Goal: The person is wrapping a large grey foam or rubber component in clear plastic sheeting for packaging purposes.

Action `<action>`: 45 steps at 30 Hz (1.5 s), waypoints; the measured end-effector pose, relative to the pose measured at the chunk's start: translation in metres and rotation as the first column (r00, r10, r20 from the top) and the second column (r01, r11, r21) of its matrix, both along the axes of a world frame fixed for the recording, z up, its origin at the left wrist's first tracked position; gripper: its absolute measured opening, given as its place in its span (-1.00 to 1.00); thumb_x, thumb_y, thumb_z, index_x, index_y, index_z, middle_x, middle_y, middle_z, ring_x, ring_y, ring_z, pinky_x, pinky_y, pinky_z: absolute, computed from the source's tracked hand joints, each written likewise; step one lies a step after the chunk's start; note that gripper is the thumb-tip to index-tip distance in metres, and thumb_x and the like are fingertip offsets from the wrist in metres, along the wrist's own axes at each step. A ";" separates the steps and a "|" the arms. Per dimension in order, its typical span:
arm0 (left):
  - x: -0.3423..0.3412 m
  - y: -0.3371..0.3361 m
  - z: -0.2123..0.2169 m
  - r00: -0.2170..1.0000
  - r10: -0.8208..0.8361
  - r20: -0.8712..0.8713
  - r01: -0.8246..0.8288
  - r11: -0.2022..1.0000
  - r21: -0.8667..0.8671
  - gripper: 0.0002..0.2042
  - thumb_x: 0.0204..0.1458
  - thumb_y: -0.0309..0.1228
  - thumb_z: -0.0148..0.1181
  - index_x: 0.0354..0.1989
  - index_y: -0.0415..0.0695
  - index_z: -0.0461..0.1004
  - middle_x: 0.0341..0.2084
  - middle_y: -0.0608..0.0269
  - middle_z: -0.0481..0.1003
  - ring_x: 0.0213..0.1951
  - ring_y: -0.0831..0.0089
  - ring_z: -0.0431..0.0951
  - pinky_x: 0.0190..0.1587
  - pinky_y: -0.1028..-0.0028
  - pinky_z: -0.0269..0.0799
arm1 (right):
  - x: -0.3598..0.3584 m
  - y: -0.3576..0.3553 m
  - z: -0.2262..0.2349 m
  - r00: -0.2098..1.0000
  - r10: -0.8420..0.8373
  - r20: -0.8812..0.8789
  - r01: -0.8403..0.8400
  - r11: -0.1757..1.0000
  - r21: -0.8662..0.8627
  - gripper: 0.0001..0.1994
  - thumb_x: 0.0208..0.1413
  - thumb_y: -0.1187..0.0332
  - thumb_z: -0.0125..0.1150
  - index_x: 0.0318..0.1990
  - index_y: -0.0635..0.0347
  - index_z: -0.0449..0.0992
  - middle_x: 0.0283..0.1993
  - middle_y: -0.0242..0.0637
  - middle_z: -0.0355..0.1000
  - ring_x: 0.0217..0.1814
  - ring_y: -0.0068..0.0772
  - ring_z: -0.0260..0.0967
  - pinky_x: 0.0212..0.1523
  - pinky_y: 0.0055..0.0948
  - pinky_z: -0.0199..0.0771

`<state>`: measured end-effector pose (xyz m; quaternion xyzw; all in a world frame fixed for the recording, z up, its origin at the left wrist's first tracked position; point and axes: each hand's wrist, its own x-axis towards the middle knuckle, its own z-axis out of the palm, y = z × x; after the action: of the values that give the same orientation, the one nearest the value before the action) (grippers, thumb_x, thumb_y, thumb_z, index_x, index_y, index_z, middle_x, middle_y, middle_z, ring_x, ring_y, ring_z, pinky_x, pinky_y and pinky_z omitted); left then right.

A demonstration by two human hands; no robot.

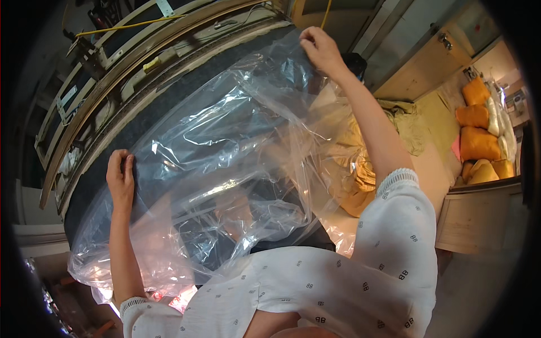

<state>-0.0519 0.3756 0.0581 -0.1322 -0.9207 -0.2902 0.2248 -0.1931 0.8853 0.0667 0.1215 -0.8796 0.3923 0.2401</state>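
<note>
A large sheet of clear plastic film (pixel 214 121) spreads in creases over a dark-topped table (pixel 186 81) in front of me. At the left, my left hand (pixel 120 173) pinches the sheet's far edge, with the fingers bent against the thumb. My right hand (pixel 322 49) reaches to the far right end of the table. It is closed on the film's upper corner, fingertips together. Between the hands the sheet is spread out, and its nearer part lies crumpled close to my body.
A long curved wooden frame (pixel 93 115) runs along the table's far side, with a yellow cord (pixel 132 25) above it. Yellow fabric (pixel 360 160) is heaped at the right. Beyond are a wooden door (pixel 422 65) and orange cushions (pixel 480 143).
</note>
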 end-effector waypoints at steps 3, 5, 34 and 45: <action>0.006 0.011 0.006 0.991 0.057 0.122 -0.063 0.997 0.039 -0.92 0.06 -0.49 0.01 -0.36 -0.23 0.30 -0.54 0.25 0.28 -0.47 0.53 0.27 -0.36 0.61 0.23 | -0.020 0.033 -0.002 0.990 -0.030 -0.136 0.058 0.976 0.210 -0.79 -0.12 0.52 0.03 -0.25 0.18 0.39 -0.20 -0.23 0.35 -0.18 -0.16 0.33 -0.16 -0.35 0.32; 0.006 0.019 0.009 0.992 0.056 0.116 -0.062 0.997 0.050 -0.92 0.07 -0.48 0.00 -0.36 -0.23 0.29 -0.55 0.27 0.27 -0.47 0.56 0.25 -0.36 0.63 0.21 | -0.045 0.051 -0.009 0.974 0.188 -0.130 -0.152 0.957 0.247 -0.69 -0.15 0.57 0.01 -0.16 0.13 0.40 -0.11 -0.22 0.31 -0.11 -0.16 0.31 -0.09 -0.36 0.31; 0.045 -0.080 0.001 0.954 0.080 0.289 -0.117 0.987 0.114 -0.76 0.03 -0.47 0.09 -0.62 -0.20 0.21 -0.68 0.51 0.11 -0.57 0.72 0.05 -0.53 0.70 -0.03 | -0.016 -0.004 -0.019 0.990 0.052 -0.135 -0.013 0.960 0.278 -0.74 -0.10 0.18 0.21 -0.46 0.22 0.43 -0.48 -0.31 0.34 -0.48 -0.39 0.28 -0.40 -0.46 0.27; 0.053 -0.085 -0.007 0.989 0.127 0.080 -0.137 0.982 0.130 -0.75 0.07 -0.45 0.06 -0.61 -0.20 0.19 -0.66 0.47 0.09 -0.56 0.70 0.03 -0.53 0.68 -0.02 | 0.068 -0.039 -0.029 0.989 0.040 -0.146 0.057 0.795 0.604 -0.56 0.10 0.12 -0.10 0.09 0.15 0.25 0.18 -0.23 0.17 0.25 -0.22 0.04 0.18 -0.14 0.01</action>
<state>0.0011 0.2902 0.0514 -0.0448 -0.9131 -0.3409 0.2193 -0.1252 0.8463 0.0377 0.2175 -0.9386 0.0785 0.2561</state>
